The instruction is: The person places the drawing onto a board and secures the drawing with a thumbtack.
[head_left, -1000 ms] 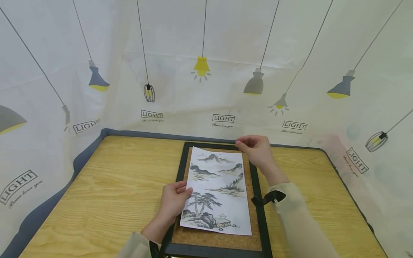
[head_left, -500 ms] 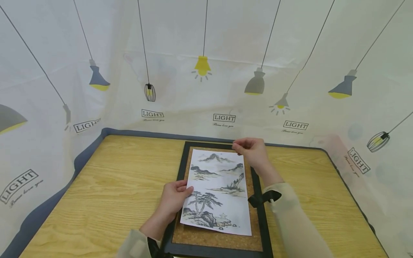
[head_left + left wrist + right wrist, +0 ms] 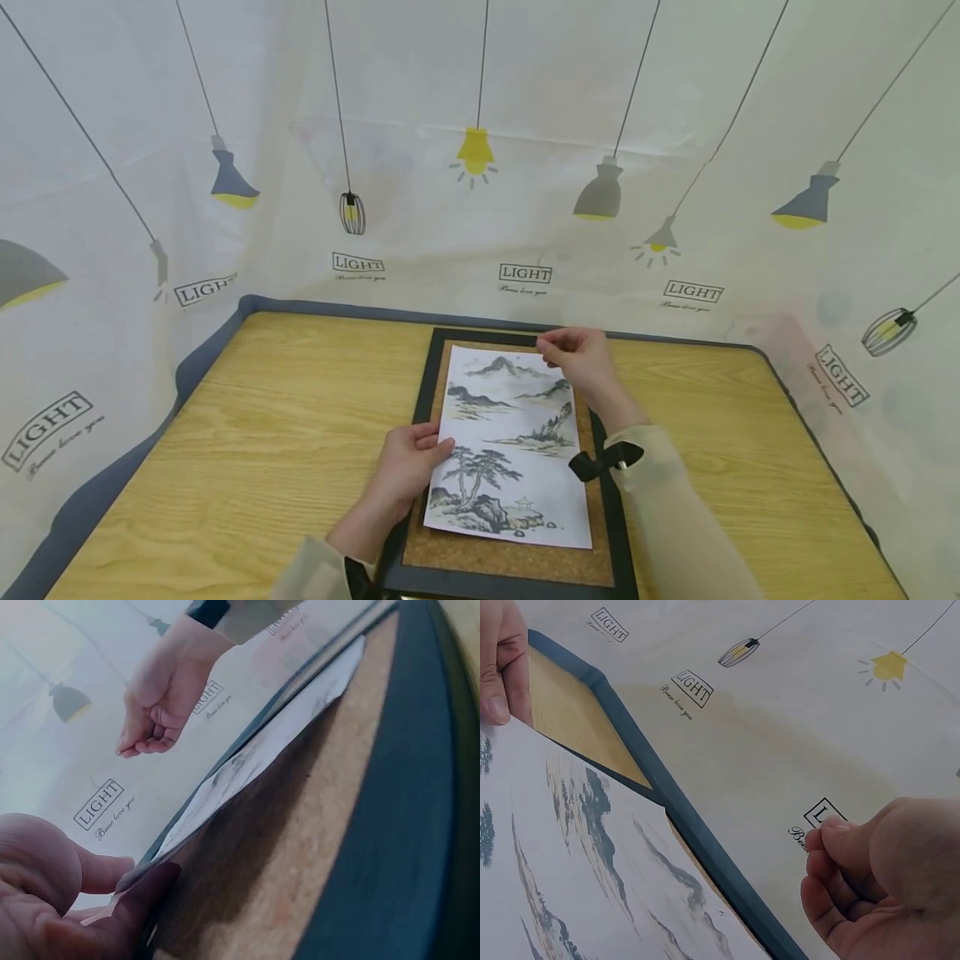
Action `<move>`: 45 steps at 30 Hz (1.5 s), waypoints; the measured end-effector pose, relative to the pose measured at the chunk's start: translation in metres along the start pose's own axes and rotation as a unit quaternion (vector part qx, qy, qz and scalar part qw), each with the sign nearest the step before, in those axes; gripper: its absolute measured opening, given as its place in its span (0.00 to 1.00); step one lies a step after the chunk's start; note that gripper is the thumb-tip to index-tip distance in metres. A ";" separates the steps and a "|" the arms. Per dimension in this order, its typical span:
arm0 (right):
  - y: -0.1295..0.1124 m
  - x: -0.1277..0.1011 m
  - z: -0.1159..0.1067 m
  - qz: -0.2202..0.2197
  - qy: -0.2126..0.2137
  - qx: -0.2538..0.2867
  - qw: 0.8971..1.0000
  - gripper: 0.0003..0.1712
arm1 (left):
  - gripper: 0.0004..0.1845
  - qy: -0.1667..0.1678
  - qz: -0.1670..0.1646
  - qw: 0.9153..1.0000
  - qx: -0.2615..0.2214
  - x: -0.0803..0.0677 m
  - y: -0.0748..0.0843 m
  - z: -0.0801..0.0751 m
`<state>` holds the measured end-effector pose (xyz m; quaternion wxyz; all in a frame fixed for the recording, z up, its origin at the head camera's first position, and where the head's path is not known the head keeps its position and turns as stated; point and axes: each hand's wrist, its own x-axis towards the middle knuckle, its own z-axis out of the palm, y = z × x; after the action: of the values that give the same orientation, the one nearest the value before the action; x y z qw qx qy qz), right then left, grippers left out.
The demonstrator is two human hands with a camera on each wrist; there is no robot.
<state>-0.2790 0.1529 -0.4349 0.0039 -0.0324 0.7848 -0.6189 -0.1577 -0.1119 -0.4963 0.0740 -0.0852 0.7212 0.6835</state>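
Note:
A paper sheet with an ink landscape painting (image 3: 513,450) lies on a cork board (image 3: 502,558) set in a black frame (image 3: 618,533). My left hand (image 3: 408,467) pinches the sheet's left edge, thumb on top, and lifts it slightly off the cork (image 3: 300,847). My right hand (image 3: 581,358) hovers over the sheet's far right corner. Its fingers are curled and the fingertips are drawn together. In the right wrist view nothing shows between the fingers (image 3: 832,847), and the hand (image 3: 161,705) stays clear of the paper (image 3: 262,750).
The frame rests mid-table on a wooden table (image 3: 262,433) with a blue-grey rim (image 3: 202,358). A white curtain printed with lamps (image 3: 480,167) closes in the back and both sides. Bare wood lies left and right of the frame.
My right hand has drifted a little left and nearer, over the sheet's far right corner. The left hand keeps its pinch on the left edge.

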 end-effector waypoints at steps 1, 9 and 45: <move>0.002 0.001 0.001 0.002 0.000 0.003 1.000 0.14 | 0.26 0.003 0.003 1.000 0.004 0.000 0.000 0.000; 0.014 0.010 0.009 0.019 0.005 0.009 1.000 0.12 | 0.26 0.007 0.010 1.000 0.017 -0.001 0.002 0.001; 0.045 0.052 0.034 0.148 -0.012 -0.028 0.989 0.07 | 0.27 -0.008 -0.013 1.000 0.000 0.002 -0.001 -0.004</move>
<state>-0.3312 0.1275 -0.4844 0.1040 0.0762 0.7980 -0.5887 -0.1593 -0.1159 -0.4975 0.0885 -0.0894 0.7194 0.6831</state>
